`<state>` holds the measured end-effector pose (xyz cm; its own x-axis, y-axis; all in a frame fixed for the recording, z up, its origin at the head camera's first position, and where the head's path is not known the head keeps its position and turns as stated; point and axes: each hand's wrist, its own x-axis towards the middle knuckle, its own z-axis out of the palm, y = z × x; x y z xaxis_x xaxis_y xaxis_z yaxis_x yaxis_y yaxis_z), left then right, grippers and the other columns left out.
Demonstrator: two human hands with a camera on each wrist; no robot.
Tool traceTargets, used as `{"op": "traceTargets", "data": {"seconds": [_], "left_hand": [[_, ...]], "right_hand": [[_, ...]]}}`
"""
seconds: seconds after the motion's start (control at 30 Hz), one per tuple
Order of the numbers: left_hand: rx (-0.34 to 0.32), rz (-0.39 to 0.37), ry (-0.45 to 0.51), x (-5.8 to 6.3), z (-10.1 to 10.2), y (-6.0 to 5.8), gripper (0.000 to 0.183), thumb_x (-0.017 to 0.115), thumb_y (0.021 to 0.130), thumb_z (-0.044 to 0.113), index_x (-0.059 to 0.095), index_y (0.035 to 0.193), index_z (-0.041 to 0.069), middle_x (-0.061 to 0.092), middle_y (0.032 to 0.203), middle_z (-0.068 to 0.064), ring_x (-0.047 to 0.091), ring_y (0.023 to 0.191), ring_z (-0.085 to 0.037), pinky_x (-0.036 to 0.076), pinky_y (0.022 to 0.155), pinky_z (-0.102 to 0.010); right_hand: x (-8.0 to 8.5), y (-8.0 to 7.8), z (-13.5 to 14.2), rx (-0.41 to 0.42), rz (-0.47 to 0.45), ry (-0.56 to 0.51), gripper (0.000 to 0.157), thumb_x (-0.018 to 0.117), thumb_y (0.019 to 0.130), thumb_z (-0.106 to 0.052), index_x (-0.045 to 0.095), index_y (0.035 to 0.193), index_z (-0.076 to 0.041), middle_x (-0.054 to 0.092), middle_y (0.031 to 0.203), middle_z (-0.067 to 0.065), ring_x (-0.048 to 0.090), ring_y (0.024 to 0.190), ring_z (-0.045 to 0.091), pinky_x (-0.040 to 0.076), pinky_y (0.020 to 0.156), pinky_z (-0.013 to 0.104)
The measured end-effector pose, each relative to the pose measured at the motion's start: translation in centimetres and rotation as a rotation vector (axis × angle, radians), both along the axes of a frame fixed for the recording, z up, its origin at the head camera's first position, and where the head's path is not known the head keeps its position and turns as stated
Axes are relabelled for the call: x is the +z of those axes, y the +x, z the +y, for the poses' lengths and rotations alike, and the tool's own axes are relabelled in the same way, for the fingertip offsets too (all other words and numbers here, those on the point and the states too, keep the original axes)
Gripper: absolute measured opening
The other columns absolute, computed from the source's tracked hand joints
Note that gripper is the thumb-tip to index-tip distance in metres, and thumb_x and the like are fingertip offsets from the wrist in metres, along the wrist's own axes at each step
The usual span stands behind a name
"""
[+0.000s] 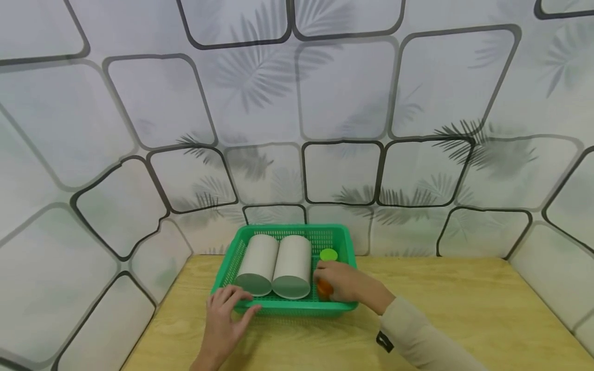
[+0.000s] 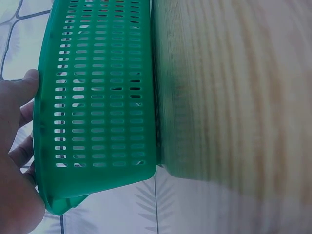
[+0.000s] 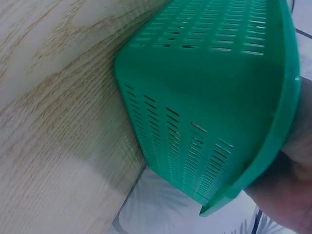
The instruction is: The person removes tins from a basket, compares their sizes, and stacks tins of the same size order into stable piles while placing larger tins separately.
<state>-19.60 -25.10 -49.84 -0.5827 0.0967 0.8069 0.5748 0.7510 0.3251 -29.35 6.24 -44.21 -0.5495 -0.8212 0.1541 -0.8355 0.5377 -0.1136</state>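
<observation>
A green plastic basket (image 1: 297,308) stands on the wooden table, with two white cylinders (image 1: 258,260) lying side by side in it. My left hand (image 1: 223,322) grips the basket's front left rim, fingers over the edge and thumb outside; the left wrist view shows the slotted wall beside it. Inside the right end, my right hand (image 1: 345,283) has its fingers curled round a rounded orange object (image 1: 324,290), mostly covered by the hand. Just beyond the knuckles shows a bright green round lid or top (image 1: 328,254); whether it belongs to the orange object I cannot tell.
The light wooden table (image 1: 445,309) spreads to both sides of the basket. Behind and beside it stand walls (image 1: 343,170) with a dark-lined block and leaf pattern. The basket's wall rises between the right wrist camera and the right hand's fingers.
</observation>
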Motion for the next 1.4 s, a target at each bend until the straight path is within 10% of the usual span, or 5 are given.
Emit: {"op": "traceTargets", "data": {"seconds": [0.47, 1.4], "left_hand": [[0.011, -0.004, 0.005, 0.0, -0.3, 0.1, 0.031, 0.095, 0.068, 0.018, 0.071, 0.088, 0.021, 0.063, 0.095, 0.009, 0.051, 0.087, -0.015, 0.030, 0.081, -0.042], [-0.012, -0.013, 0.014, 0.2, 0.1, 0.1, 0.031, 0.094, 0.069, 0.017, 0.071, 0.089, 0.021, 0.063, 0.095, 0.008, 0.050, 0.086, -0.015, 0.030, 0.082, -0.044]], "right_hand": [[1.3, 0.8, 1.2, -0.019, -0.021, -0.182, 0.041, 0.082, 0.079, 0.000, 0.067, 0.116, -0.011, 0.059, 0.126, 0.008, 0.055, 0.116, 0.027, 0.053, 0.092, 0.043], [1.6, 3.3, 8.5, -0.140, -0.034, -0.757, 0.048, 0.082, 0.076, 0.009, 0.069, 0.120, -0.004, 0.057, 0.121, 0.009, 0.063, 0.102, 0.025, 0.060, 0.075, 0.036]]}}
